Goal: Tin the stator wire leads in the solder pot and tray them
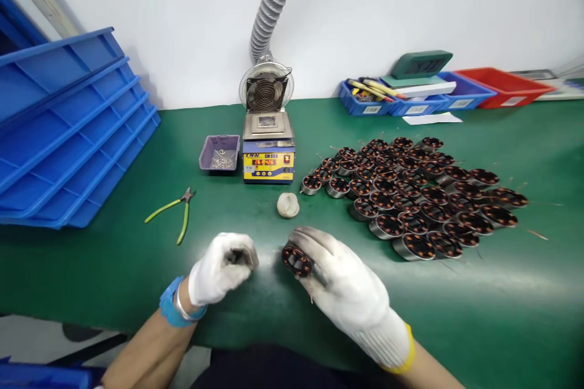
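Observation:
My right hand (pixel 347 282), in a white glove with darkened fingertips, grips a motor stator (pixel 297 260) by its side. The stator is tilted, its ring of copper windings facing me, and a thin wire end hangs below it. My left hand (pixel 223 268), also gloved, is to the left of the stator and apart from it. Its fingers are curled inward, and whatever they hold, if anything, is hidden. A round whitish lump (pixel 288 205) rests on the table just beyond my hands. Green-handled cutting pliers (pixel 183 209) lie splayed beyond my left hand.
Many similar stators (pixel 406 194) stand close together at the right. A yellow-blue solder pot (pixel 269 164) is at centre, under a fan and grey hose (pixel 276 0). A purple tray (pixel 219 153) holds small bits. Blue bins (pixel 77 140) stack left; a red bin (pixel 506 88) stands back right.

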A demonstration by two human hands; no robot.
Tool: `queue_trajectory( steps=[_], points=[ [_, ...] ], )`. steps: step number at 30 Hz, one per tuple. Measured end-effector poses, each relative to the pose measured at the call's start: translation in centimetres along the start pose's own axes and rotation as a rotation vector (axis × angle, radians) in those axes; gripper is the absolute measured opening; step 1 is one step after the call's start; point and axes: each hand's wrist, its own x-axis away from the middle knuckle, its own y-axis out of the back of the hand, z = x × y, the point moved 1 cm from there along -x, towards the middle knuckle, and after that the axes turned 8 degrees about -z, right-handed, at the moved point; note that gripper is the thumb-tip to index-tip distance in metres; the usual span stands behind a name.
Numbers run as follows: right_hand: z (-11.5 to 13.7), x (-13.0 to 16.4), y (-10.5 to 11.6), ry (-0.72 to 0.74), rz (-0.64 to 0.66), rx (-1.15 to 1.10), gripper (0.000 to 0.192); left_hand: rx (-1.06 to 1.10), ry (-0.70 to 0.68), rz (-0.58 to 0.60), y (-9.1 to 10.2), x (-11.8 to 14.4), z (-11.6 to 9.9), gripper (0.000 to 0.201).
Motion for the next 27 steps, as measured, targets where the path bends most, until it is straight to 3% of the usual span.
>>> queue_trajectory(
  steps=[3,6,7,9,11,12,15,16,18,22,23,25,27],
  points=[
    [0.1,-0.1,0.0,0.001,0.002,0.004,0.048,-0.104,0.098,-0.094,-0.9,-0.2,0.2,0.005],
    [0.2,-0.3,-0.1,0.0,0.024,0.005,0.045,-0.112,0.005,-0.081,-2.8,-0.1,0.9,0.029],
    [0.3,-0.3,-0.1,-0.007,0.035,0.004,0.045,-0.023,-0.04,-0.146,-3.1,0.1,1.2,0.034],
    [0.2,-0.4,0.0,-0.023,0.066,0.003,0.046,0.174,-0.085,-0.384,-3.0,0.4,1.9,0.034],
    [0.2,-0.4,-0.1,-0.04,0.101,0.003,0.05,0.202,-0.09,-0.551,-2.5,0.6,2.2,0.028],
    [0.3,-0.4,-0.1,-0.048,0.116,-0.001,0.051,0.131,-0.095,-0.544,-2.4,0.6,2.2,0.025],
    [0.5,-0.3,-0.1,-0.064,0.159,-0.032,0.054,-0.12,-0.172,-0.307,-2.6,0.2,1.6,0.025],
    [0.7,-0.3,0.1,-0.066,0.175,-0.041,0.055,-0.127,-0.194,-0.277,-2.8,0.1,1.4,0.03],
    [0.7,-0.3,0.6,-0.073,0.207,-0.042,0.056,0.001,-0.17,-0.384,-3.0,0.1,1.4,0.036],
    [-0.6,-1.3,2.1,-0.189,0.256,0.006,0.056,0.304,0.021,-0.778,-2.5,-0.3,3.6,0.033],
    [-1.2,-1.7,2.4,-0.244,0.262,0.019,0.056,0.302,0.047,-0.797,-2.4,-0.7,4.4,0.03],
    [-2.9,-2.9,2.7,-0.354,0.271,0.054,0.053,0.228,0.073,-0.722,-2.7,-1.8,6.2,0.025],
    [-4.6,-4.1,2.4,-0.432,0.287,0.092,0.052,0.105,0.083,-0.581,-3.7,-3.1,7.8,0.052]
  ],
)
